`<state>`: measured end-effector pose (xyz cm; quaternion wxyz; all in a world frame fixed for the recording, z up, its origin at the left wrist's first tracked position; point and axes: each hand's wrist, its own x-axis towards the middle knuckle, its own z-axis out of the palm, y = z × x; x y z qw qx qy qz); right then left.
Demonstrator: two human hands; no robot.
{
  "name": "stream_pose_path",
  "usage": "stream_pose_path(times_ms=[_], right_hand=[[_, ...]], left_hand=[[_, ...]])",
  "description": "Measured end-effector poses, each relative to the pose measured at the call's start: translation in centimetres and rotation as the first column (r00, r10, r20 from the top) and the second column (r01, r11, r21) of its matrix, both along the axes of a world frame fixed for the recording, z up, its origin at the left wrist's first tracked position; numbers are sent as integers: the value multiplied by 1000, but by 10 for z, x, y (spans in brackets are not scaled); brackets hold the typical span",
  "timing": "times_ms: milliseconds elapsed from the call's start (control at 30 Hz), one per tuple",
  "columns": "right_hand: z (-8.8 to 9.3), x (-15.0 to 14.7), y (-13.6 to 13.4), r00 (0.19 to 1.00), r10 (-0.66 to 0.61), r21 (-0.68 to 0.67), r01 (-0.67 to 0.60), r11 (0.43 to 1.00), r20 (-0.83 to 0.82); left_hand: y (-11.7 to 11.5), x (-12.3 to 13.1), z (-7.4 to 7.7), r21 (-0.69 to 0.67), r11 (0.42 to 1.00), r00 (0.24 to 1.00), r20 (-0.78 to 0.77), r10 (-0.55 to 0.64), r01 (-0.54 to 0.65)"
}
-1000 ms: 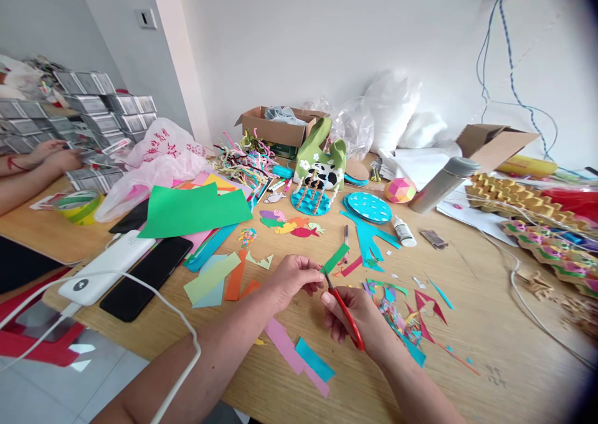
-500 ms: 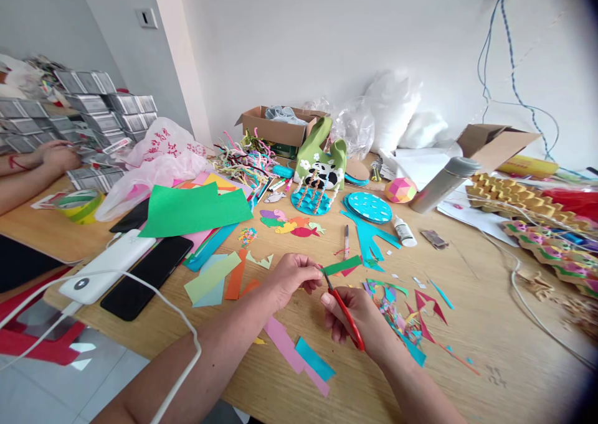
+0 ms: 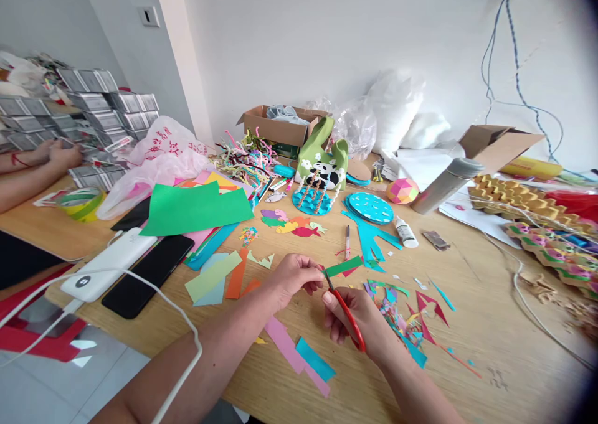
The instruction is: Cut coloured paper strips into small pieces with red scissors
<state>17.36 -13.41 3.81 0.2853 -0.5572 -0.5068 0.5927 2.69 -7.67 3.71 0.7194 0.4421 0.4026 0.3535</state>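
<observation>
Between the fingertips of my left hand (image 3: 299, 276) is one end of a narrow green paper strip (image 3: 344, 266), which sticks out to the right. My right hand (image 3: 348, 315) grips red-handled scissors (image 3: 351, 323), their blades at the strip close to my left fingertips. How far the blades are apart is hard to see. Paper scraps (image 3: 397, 315) in many colours lie just right of my right hand. Pink paper strips (image 3: 284, 343) and a blue paper piece (image 3: 316, 359) rest below my hands. Beyond them are several cut paper fish (image 3: 306, 231) in different colours.
Left are a large green sheet (image 3: 196, 209), a black phone (image 3: 147, 277) and a white power bank (image 3: 107, 265), whose cable loops over my left forearm. A glue bottle (image 3: 405, 232) and a grey flask (image 3: 446, 186) stand to the right. Another person's hands (image 3: 63, 153) are at far left.
The whole view has shifted very slightly. My hands, the strip and the scissors keep nearly the same position.
</observation>
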Motion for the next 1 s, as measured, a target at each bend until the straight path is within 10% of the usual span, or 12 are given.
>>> stream_pose_path(times_ms=[1000], right_hand=[[0, 1, 2, 999, -8, -21, 9, 1000, 35]], left_hand=[[0, -1, 0, -32, 999, 999, 32, -18, 19]])
